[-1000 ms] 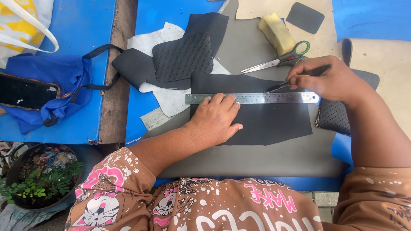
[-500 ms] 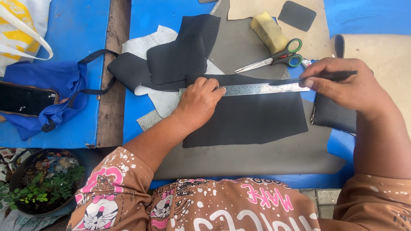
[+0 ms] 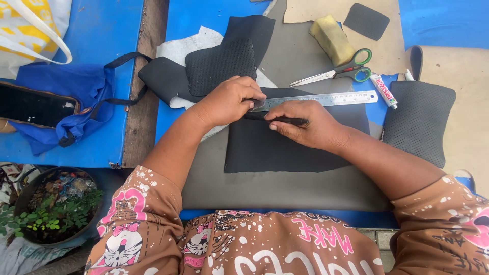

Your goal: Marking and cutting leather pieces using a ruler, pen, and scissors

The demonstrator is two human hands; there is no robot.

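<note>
Ruler [image 3: 316,100] lies left-to-right across the black sheet [image 3: 285,145] at frame centre, left hand [image 3: 229,99] pressing flat on its left end, right hand [image 3: 305,125] just below it gripping a black pen [image 3: 275,119] along its edge.

We see 1 small white tube [image 3: 382,90] with red lettering and a red end, lying slantwise on the blue table [image 3: 214,15] just past the far end of the metal ruler [image 3: 326,99], near the green-handled scissors [image 3: 341,71]. At far left lies a yellow-and-white printed bag [image 3: 23,30]. No screens or signs show.
</note>
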